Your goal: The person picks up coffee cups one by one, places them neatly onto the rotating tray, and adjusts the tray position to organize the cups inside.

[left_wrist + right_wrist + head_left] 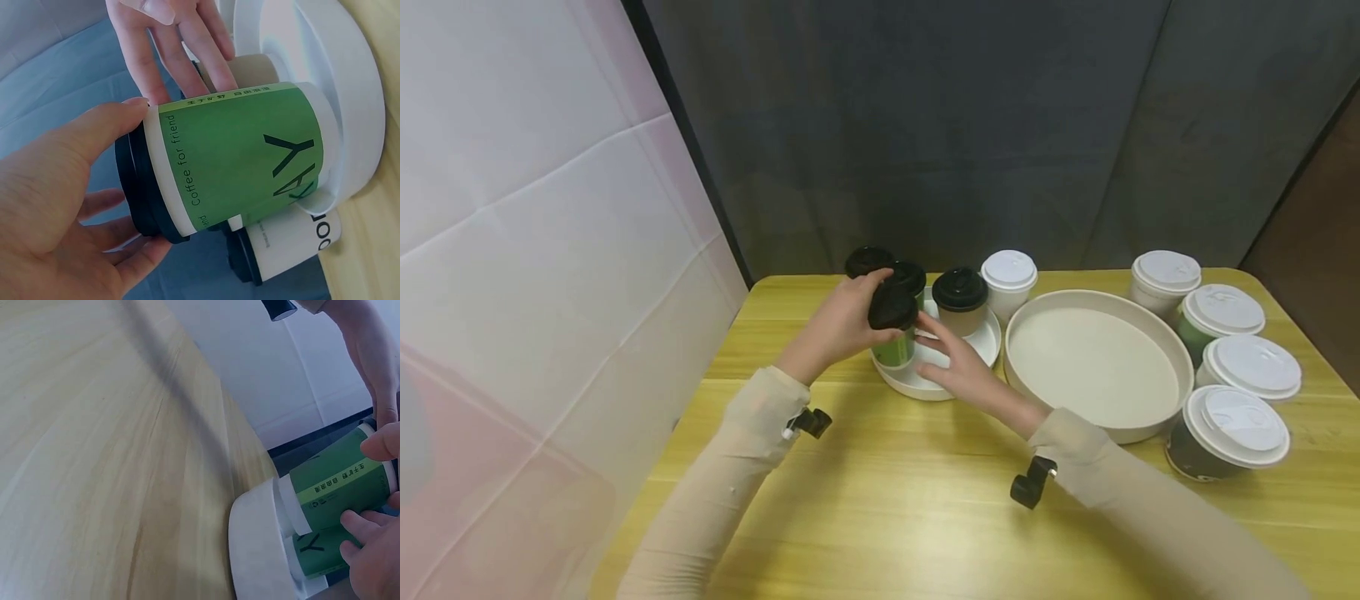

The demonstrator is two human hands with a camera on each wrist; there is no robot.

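A green paper coffee cup (893, 354) with a black lid (892, 308) stands at the front left of a round white tray (917, 386). My left hand (842, 321) grips it by the lid, thumb on the near side and fingers behind. My right hand (958, 367) is at the cup's right side with fingers extended; whether they touch it is hard to tell. Behind it on the tray are another green cup (319, 550) and a brown cup (961, 321), both black-lidded. A white cup (287, 244) with a black lid stands beyond the tray's left edge.
A larger round cream tray (1097, 358) lies right of the white tray. One white-lidded cup (1009, 283) stands behind, between the trays. Several white-lidded cups, including a dark one (1206, 450), line the table's right side. A dark curtain (910, 133) hangs behind the wooden table (910, 517).
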